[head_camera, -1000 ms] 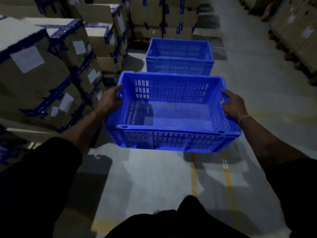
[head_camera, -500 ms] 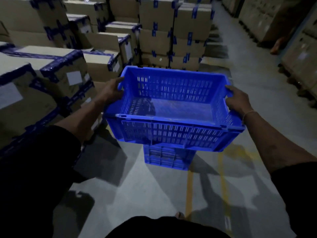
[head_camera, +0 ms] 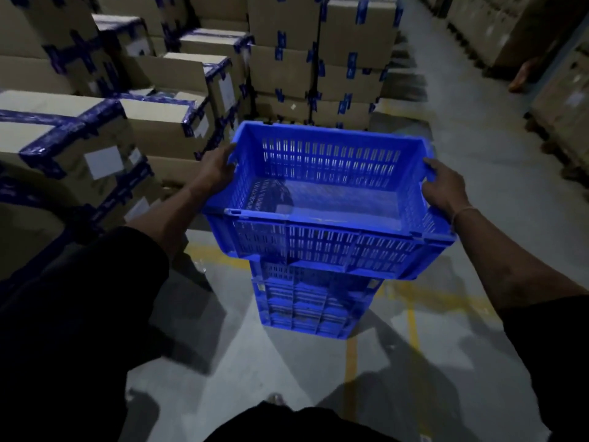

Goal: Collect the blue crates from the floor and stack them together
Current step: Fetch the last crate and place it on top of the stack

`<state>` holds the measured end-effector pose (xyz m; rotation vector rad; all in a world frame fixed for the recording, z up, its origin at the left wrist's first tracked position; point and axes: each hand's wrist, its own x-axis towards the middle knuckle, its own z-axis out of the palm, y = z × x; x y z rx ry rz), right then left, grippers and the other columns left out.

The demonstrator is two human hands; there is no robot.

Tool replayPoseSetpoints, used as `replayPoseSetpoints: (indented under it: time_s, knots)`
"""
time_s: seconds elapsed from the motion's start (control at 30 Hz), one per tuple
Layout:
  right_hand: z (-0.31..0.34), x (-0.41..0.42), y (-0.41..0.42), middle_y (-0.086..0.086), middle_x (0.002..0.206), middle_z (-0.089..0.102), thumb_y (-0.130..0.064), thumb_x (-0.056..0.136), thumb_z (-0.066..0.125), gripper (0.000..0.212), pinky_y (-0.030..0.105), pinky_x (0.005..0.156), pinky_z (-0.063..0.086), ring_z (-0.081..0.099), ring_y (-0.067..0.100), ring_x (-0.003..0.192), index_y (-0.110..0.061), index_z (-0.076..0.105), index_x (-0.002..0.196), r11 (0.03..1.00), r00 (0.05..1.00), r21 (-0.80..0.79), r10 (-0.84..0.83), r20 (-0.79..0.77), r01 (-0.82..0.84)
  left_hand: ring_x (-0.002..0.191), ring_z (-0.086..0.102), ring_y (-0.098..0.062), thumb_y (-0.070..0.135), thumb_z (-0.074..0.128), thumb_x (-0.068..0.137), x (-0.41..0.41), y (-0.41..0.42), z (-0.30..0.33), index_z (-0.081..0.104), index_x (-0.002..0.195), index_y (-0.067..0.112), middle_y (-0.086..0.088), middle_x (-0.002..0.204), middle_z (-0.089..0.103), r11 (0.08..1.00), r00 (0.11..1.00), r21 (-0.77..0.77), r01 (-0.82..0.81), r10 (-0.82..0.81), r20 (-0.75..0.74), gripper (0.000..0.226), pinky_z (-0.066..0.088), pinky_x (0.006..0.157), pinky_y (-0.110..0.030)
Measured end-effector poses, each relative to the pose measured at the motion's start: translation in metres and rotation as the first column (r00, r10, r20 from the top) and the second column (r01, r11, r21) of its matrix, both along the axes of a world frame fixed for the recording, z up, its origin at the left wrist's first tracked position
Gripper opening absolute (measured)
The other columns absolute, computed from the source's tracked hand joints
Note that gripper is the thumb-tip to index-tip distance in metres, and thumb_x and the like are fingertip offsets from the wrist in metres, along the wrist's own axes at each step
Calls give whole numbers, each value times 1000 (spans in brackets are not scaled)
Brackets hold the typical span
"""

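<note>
I hold an empty blue slatted crate [head_camera: 322, 244] in front of me, level, at about waist height. My left hand [head_camera: 214, 173] grips its left rim and my right hand [head_camera: 441, 186] grips its right rim. Directly below it a second blue crate [head_camera: 306, 306] stands on the floor; only its near wall shows, the rest is hidden under the held crate. Whether the two crates touch I cannot tell.
Stacked cardboard boxes [head_camera: 95, 145] with blue tape line the left side, and a taller stack [head_camera: 318, 59] stands behind the crates. More boxes [head_camera: 564, 100] stand at the far right. Grey concrete floor [head_camera: 478, 161] with yellow lines [head_camera: 350, 362] runs between them.
I have walked up to the crate on the floor. The held crate, first short of it, now hangs right over it and covers most of it.
</note>
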<state>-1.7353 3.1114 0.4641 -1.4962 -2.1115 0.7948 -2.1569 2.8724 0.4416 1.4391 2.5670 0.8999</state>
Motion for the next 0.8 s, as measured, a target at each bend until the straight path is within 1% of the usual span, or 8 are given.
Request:
replayPoseSetpoints:
  time_s: [0.17, 0.27, 0.33, 0.4, 0.5, 0.6, 0.67, 0.8]
  knots:
    - [6, -32, 48, 21, 149, 51, -5, 89, 59, 64, 42, 110, 40, 51, 42, 132, -14, 47, 151, 1000, 1000, 2, -17, 16, 17, 118, 64, -38, 14, 54, 99, -37, 54, 7, 45, 152, 12, -22, 140, 59, 999, 1000, -33, 21, -22, -18, 55, 55, 94, -50]
    - [11, -45, 64, 23, 147, 52, -25, 73, 57, 79, 42, 110, 40, 52, 43, 131, -13, 47, 151, 1000, 999, -13, -20, 41, 20, 112, 67, -35, 20, 55, 99, -55, 85, 9, 50, 149, 14, -18, 134, 64, 996, 998, -62, 57, -56, 13, 51, 58, 90, -48]
    - [11, -50, 76, 25, 141, 57, -29, 65, 51, 85, 42, 106, 43, 56, 44, 126, -14, 48, 149, 999, 998, -18, -39, 49, 40, 109, 68, -32, 21, 55, 98, -64, 102, 10, 53, 146, 16, -15, 131, 66, 995, 997, -71, 65, -63, 38, 48, 59, 89, -47]
    - [9, -56, 89, 25, 134, 61, -29, 71, 56, 77, 45, 100, 47, 60, 45, 118, -16, 52, 146, 999, 997, -16, -34, 67, 35, 109, 68, -32, 21, 54, 98, -71, 116, 10, 54, 144, 16, -15, 131, 65, 994, 997, -83, 75, -72, 31, 46, 59, 88, -47]
    - [5, -66, 104, 27, 123, 66, -32, 71, 52, 66, 45, 92, 50, 63, 47, 108, -12, 61, 133, 1000, 993, 6, -27, 114, 27, 105, 68, -32, 21, 53, 99, -75, 128, 11, 56, 140, 15, -15, 128, 65, 993, 997, -94, 67, -64, 30, 41, 59, 85, -47]
    - [6, -72, 106, 30, 131, 61, -17, 87, 58, 54, 48, 97, 48, 59, 49, 115, -7, 55, 140, 998, 991, 27, -62, 120, 59, 108, 67, -33, 19, 53, 100, -74, 135, 13, 57, 139, 13, -16, 129, 65, 994, 997, -82, 72, -73, -5, 39, 59, 87, -48]
    - [6, -73, 107, 32, 137, 57, -17, 88, 57, 58, 49, 102, 46, 56, 51, 120, -3, 50, 144, 997, 991, 46, -61, 121, 56, 108, 67, -34, 18, 53, 100, -74, 136, 14, 56, 140, 12, -17, 129, 64, 994, 997, -84, 71, -74, -29, 40, 59, 87, -47]
    - [3, -67, 107, 32, 143, 50, -6, 97, 54, 55, 52, 106, 43, 51, 53, 125, -4, 43, 150, 998, 981, 42, -58, 187, 51, 100, 70, -35, 15, 53, 99, -68, 132, 18, 57, 139, 10, -20, 124, 66, 988, 998, -139, 63, -64, -1, 40, 61, 83, -50]
